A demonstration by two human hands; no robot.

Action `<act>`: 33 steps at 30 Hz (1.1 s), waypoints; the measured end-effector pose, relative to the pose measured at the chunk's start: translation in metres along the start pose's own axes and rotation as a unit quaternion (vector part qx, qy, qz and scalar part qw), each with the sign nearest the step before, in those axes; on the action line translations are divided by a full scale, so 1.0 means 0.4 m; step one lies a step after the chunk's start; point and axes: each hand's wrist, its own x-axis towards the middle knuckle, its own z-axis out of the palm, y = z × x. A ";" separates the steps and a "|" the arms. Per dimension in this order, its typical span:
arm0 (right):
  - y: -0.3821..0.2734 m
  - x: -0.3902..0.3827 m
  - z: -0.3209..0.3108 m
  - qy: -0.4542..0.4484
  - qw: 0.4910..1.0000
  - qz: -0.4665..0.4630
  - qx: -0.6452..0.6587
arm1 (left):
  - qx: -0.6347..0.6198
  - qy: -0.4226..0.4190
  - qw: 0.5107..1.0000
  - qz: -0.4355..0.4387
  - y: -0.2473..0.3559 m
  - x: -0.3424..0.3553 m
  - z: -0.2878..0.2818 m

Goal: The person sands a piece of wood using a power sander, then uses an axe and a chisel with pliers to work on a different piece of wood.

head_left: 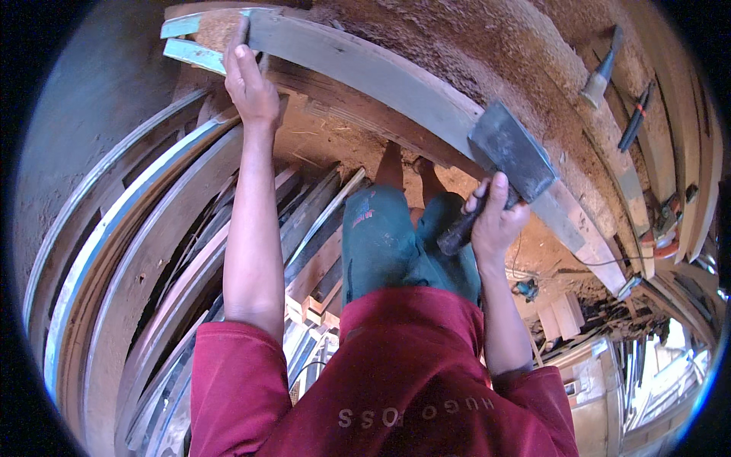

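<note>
My right hand (499, 222) is wrapped round the short dark handle of a mallet (513, 151). Its big, dark, block-shaped head is over the right part of a long grey plank (365, 67). At the plank's far left, my left hand (253, 93) is closed on a dark narrow tool (243, 32) held against the plank's end. Most of that tool is hidden by the fingers, so its kind is unclear. Pale turquoise painted wood pieces (195, 55) lie just left of this hand.
Many long boards (145, 228) lean in a row on the left. Beyond the plank, sawdust (449, 53) covers the surface, where a brush (601, 72) and dark pliers-like tool (636, 118) lie on boards. Wood offcuts (560, 316) are at lower right.
</note>
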 end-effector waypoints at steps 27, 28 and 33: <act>-0.057 -0.295 -0.566 0.065 0.873 0.057 -0.480 | 0.259 -0.487 0.757 0.352 0.502 -0.261 0.335; -0.014 -0.335 -0.597 0.092 0.870 0.085 -0.476 | 0.257 -0.507 0.748 0.343 0.518 -0.257 0.348; 0.198 -0.483 -0.676 0.251 0.889 0.219 -0.316 | 0.222 -0.519 0.740 0.365 0.580 -0.287 0.397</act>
